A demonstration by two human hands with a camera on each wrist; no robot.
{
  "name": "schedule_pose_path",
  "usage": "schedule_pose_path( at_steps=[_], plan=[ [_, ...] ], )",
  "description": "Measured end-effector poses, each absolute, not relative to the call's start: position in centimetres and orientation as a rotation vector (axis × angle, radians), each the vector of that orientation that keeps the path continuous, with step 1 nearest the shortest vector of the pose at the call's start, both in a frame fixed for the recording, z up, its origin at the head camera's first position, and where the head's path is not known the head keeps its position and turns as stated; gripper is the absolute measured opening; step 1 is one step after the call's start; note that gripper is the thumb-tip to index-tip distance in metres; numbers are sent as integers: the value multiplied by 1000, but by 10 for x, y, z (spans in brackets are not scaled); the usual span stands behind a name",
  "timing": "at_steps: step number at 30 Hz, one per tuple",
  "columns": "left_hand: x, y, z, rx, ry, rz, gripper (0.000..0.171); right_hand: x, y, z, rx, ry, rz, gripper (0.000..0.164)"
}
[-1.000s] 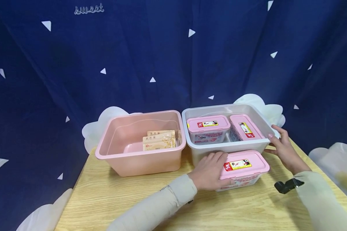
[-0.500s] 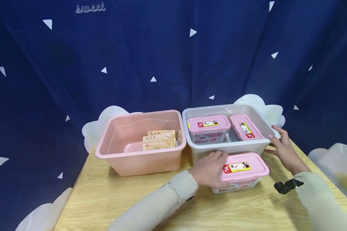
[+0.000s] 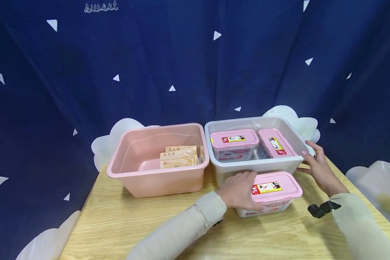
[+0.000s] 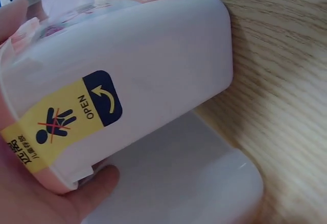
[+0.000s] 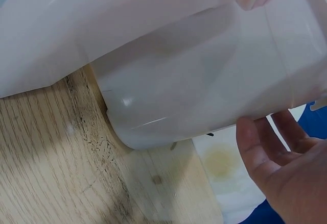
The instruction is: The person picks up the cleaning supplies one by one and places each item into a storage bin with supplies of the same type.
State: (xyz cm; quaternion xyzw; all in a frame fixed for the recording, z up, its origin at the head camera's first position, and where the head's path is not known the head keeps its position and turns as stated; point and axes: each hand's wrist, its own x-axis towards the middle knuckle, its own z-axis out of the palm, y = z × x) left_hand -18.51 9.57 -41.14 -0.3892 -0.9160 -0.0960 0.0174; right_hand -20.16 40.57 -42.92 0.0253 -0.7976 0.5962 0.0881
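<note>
In the head view my left hand (image 3: 239,191) grips the left end of a pink-lidded white plastic tub (image 3: 277,187), which is just in front of a white bin (image 3: 255,167). The left wrist view shows that end of the tub (image 4: 153,66), with an "OPEN" sticker and digits near the lid's edge. My right hand (image 3: 320,171) holds the bin's right side at the front corner, fingers bent against its rim and outer wall. Two similar pink-lidded tubs, one set crosswise (image 3: 235,144) and one lengthwise (image 3: 276,143), sit inside the bin.
A pink bin (image 3: 156,185) stands left of the white one, rims nearly touching. It holds several beige packets (image 3: 178,159) at its right end. Under everything is a wooden table (image 3: 143,220); a dark blue curtain (image 3: 169,54) hangs close behind.
The gripped tub has come slightly down toward me from against the white bin. Most recently my left hand has shifted a little right along its front. The right hand stays put.
</note>
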Motion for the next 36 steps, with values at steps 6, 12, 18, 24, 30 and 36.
schedule_pose_path(
  at_steps=[6, 12, 18, 24, 30, 36],
  plan=[
    [-184, 93, -412, -1213, -2853, -290, 90, -202, 405, -430, 72, -2386, 1765, 58],
    [-183, 92, -416, -1186, -2861, -326, 89, -202, 404, -431, 56, -2435, 1722, 60],
    [-185, 92, -420, -1191, -2806, -332, 85, -202, 404, -431, 44, -2455, 1692, 60],
    [-187, 91, -421, -1214, -2763, -359, 82, -203, 404, -431, 47, -2400, 1717, 58],
    [-189, 90, -422, -1232, -2739, -354, 81, -203, 404, -431, 50, -2389, 1722, 59],
    [-189, 89, -422, -1248, -2721, -343, 82, -203, 405, -432, 49, -2392, 1718, 59]
  ],
)
